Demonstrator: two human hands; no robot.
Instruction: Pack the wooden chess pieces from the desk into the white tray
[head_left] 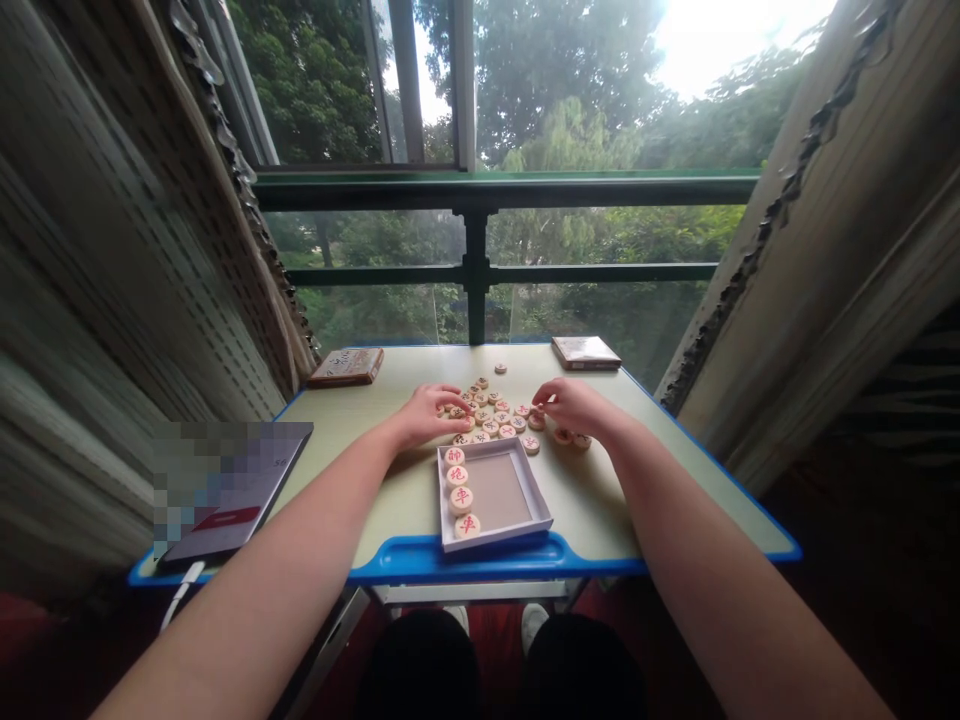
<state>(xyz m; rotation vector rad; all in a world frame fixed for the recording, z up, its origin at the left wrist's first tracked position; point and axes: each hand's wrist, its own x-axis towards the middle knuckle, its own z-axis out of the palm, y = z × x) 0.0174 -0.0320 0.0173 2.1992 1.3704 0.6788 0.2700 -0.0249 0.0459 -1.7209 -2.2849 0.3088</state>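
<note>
Several round wooden xiangqi pieces (491,427) with red or dark characters lie loosely grouped in the middle of the table. My left hand (429,414) rests over the left side of this group, fingers apart and touching pieces. At the right side, my right hand (574,404) has its fingertips drawn together on a xiangqi piece, which they partly cover. Nearer to me is a shallow open box (538,500). Along its left wall stands a column of red-character pieces (460,500); the rest of its floor is bare.
A grey laptop-like device (255,490) with a white cable (182,592) lies on the left. Flat boxes sit at the far corners, one brown (347,366) and one pale-topped (586,352). A single piece (501,369) lies farther back. The table has a blue rim (465,568).
</note>
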